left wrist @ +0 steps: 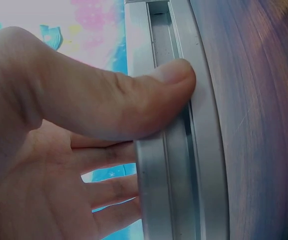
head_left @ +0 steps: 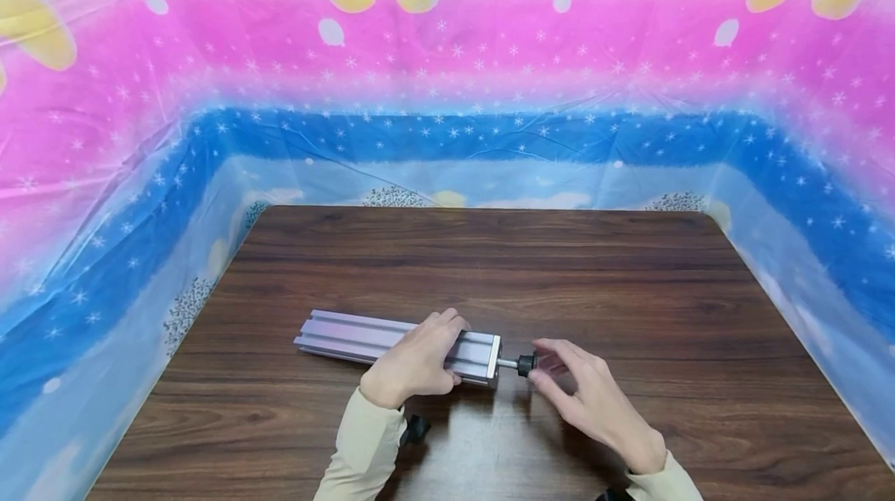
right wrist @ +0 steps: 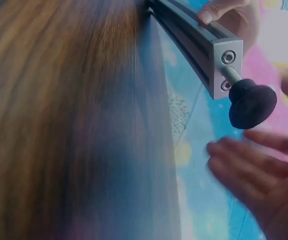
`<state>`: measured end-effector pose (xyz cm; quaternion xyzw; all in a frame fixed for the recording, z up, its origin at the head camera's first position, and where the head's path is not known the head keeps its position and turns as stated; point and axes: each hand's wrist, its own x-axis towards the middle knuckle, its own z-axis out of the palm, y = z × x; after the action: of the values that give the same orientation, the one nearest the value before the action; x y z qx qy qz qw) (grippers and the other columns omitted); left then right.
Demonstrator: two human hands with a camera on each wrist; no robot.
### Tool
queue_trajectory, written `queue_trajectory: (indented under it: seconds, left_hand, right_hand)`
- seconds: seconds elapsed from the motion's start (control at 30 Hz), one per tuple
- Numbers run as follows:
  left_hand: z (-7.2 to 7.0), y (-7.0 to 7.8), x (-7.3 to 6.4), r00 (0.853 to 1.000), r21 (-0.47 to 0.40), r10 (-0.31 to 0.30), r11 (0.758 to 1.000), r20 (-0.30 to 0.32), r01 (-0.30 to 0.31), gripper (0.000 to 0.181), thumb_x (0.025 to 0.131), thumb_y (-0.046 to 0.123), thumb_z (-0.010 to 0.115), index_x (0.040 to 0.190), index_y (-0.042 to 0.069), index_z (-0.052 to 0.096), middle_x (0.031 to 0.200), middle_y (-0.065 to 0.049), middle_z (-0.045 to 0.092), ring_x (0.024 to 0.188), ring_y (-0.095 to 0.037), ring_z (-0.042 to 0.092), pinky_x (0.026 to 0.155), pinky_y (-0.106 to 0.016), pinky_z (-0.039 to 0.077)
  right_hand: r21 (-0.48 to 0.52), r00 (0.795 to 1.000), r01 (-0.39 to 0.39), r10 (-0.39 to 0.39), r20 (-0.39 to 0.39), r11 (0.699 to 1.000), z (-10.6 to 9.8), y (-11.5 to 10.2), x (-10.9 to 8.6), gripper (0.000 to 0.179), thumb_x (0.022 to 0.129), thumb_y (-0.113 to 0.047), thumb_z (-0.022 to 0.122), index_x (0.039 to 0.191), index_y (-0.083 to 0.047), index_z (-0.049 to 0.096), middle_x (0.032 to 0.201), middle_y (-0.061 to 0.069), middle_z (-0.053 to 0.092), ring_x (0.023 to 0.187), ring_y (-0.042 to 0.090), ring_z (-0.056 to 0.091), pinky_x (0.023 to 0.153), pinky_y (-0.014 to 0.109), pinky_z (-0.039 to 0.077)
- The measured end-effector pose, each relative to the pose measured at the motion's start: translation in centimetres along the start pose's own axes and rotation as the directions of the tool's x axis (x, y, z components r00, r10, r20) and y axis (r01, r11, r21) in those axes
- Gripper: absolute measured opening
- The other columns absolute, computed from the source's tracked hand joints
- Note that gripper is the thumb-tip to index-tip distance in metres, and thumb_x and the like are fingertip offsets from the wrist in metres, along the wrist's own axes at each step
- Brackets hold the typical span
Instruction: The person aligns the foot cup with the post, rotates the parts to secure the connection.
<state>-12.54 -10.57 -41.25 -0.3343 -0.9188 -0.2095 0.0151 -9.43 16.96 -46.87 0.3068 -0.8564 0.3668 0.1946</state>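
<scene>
A silver slotted aluminum profile (head_left: 349, 334) lies across the table, with an end plate (head_left: 494, 361) at its right end. My left hand (head_left: 419, 357) grips it near that end; in the left wrist view the thumb (left wrist: 169, 80) presses over the slot. From the plate sticks out a threaded leveling foot with a black round base (right wrist: 254, 106), beside socket-head bolts (right wrist: 228, 56). Around this base my right hand (head_left: 594, 392) is held with its thumb and fingers spread. The right wrist view shows a gap between the fingers and the base.
The dark wood-grain table (head_left: 559, 276) has rounded far corners. A printed pink and blue cloth (head_left: 447, 136) hangs round its back and sides. A black strap piece (head_left: 416, 429) sits at the left wrist.
</scene>
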Motion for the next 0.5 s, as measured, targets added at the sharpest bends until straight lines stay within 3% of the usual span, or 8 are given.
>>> queue_trajectory:
  seconds: [0.1, 0.17, 0.3, 0.5]
  left_hand:
    - [0.04, 0.0, 0.04, 1.0, 0.001, 0.001, 1.0, -0.01, -0.001, 0.054, 0.063, 0.004, 0.08, 0.114, -0.001, 0.062, 0.107, -0.008, 0.061, 0.094, -0.025, 0.057, 0.083, -0.037, 0.05]
    - [0.04, 0.02, 0.1, 1.0, 0.002, 0.002, 1.0, -0.017, -0.002, 0.054, 0.062, 0.004, 0.081, 0.113, -0.001, 0.063, 0.106, -0.009, 0.062, 0.094, -0.026, 0.058, 0.083, -0.038, 0.051]
    - [0.14, 0.06, 0.16, 1.0, 0.003, 0.003, 1.0, -0.013, -0.002, 0.054, 0.062, 0.004, 0.08, 0.113, -0.001, 0.063, 0.107, -0.009, 0.062, 0.095, -0.026, 0.058, 0.083, -0.037, 0.051]
    - [0.06, 0.18, 0.17, 1.0, 0.013, 0.0, 1.0, -0.006, 0.0, 0.055, 0.062, 0.004, 0.08, 0.114, -0.002, 0.062, 0.107, -0.01, 0.061, 0.095, -0.026, 0.057, 0.084, -0.037, 0.05]
  right_hand:
    - [0.019, 0.991, 0.13, -0.13, -0.024, 0.991, -0.11, 0.19, -0.04, 0.061, 0.076, -0.012, 0.086, 0.132, -0.005, 0.061, 0.121, 0.007, 0.068, 0.101, 0.015, 0.068, 0.084, 0.024, 0.056]
    - [0.014, 0.983, 0.181, -0.18, -0.034, 0.983, -0.1, 0.3, -0.02, 0.067, 0.071, -0.008, 0.089, 0.132, -0.003, 0.061, 0.123, 0.008, 0.067, 0.104, 0.018, 0.067, 0.087, 0.024, 0.055]
    - [0.005, 0.981, 0.189, -0.188, -0.035, 0.982, 0.0, 0.55, -0.04, 0.061, 0.07, -0.002, 0.087, 0.126, -0.001, 0.064, 0.118, 0.008, 0.069, 0.099, 0.018, 0.07, 0.087, 0.024, 0.054]
    - [-0.053, 0.992, 0.124, -0.125, -0.02, 0.991, -0.04, 0.6, -0.25, 0.051, 0.077, -0.011, 0.085, 0.124, -0.001, 0.067, 0.11, 0.005, 0.074, 0.095, 0.018, 0.072, 0.085, 0.024, 0.055]
